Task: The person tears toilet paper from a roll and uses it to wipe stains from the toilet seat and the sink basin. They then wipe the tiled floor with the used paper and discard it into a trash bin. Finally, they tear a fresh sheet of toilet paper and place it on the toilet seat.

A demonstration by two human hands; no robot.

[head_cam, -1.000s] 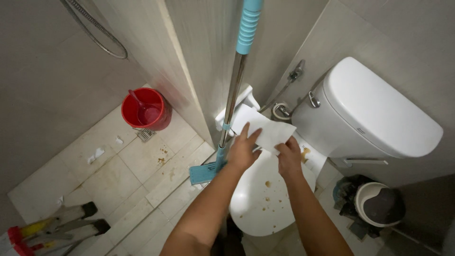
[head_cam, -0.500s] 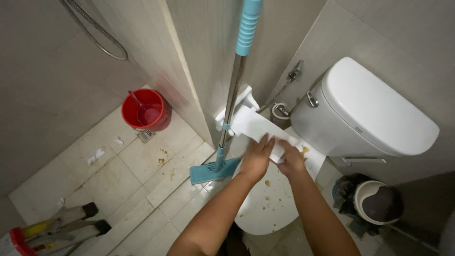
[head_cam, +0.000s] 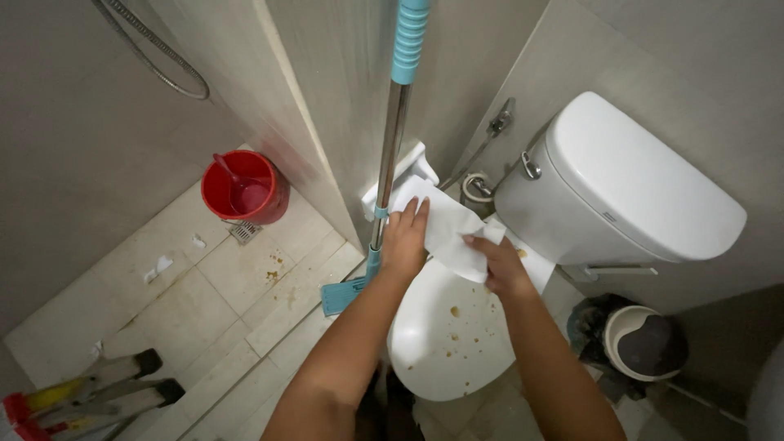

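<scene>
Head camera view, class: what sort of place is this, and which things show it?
Most likely a small tiled bathroom. A white toilet with its cistern stands by the wall, a shower hose hangs at upper left, and a red bucket sits beside a floor drain.
</scene>
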